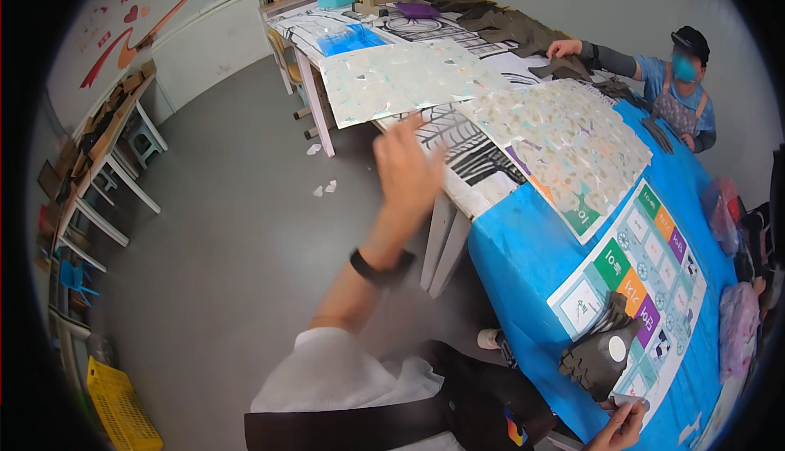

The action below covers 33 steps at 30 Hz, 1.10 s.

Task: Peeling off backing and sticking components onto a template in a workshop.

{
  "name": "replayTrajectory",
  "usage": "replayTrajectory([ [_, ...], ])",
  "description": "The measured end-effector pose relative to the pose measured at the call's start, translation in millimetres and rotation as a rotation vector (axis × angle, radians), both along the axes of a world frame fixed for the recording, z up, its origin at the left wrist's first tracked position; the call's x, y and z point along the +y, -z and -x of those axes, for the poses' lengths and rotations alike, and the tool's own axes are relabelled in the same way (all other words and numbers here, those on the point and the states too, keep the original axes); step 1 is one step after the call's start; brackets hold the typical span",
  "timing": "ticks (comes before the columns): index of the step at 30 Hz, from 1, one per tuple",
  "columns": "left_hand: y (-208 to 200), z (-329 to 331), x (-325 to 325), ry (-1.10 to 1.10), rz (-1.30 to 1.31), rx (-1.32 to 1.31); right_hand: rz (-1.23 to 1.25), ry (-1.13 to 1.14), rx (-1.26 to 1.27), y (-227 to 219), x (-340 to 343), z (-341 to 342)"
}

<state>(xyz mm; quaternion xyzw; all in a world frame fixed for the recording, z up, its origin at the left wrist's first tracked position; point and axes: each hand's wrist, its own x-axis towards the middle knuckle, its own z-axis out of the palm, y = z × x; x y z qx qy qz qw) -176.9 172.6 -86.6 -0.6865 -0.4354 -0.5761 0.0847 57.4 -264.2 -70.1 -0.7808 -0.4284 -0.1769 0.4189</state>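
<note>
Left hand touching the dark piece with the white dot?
Apart. The head view shows blue cloth between the left hand and the dark piece.

Left fingers (396, 142) apart, right fingers (632, 420) pinched

The piece (585, 361) is dark grey (with one white dot (617, 348)). The poster (646, 275) mixes green, orange and purple; the cloth (511, 279) is blue, the crate (121, 408) yellow.
</note>
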Motion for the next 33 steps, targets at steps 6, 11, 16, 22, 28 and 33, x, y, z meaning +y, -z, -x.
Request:
replayTrajectory([
  [6, 35, 78, 121, -0.417, 0.228, 0.178, -0.093, 0.052, 0.111, 9, -12, 4],
  [11, 38, 88, 133, -0.302, 0.384, 0.262, -0.114, 0.074, 0.162, 9, -15, 8],
  [16, 36, 90, 135, -0.254, 0.232, 0.192, -0.105, 0.084, 0.167, 12, -23, 7],
  [22, 34, 73, 138, -0.112, 0.160, 0.182, -0.117, 0.112, 0.218, 14, -27, 12],
  [28, 33, 50, 150, -0.007, 0.350, 0.394, -0.074, 0.123, 0.231, 14, -34, 12],
  [33, 31, 47, 144, -0.054, 0.252, 0.424, -0.061, 0.181, 0.231, 21, -41, 16],
])
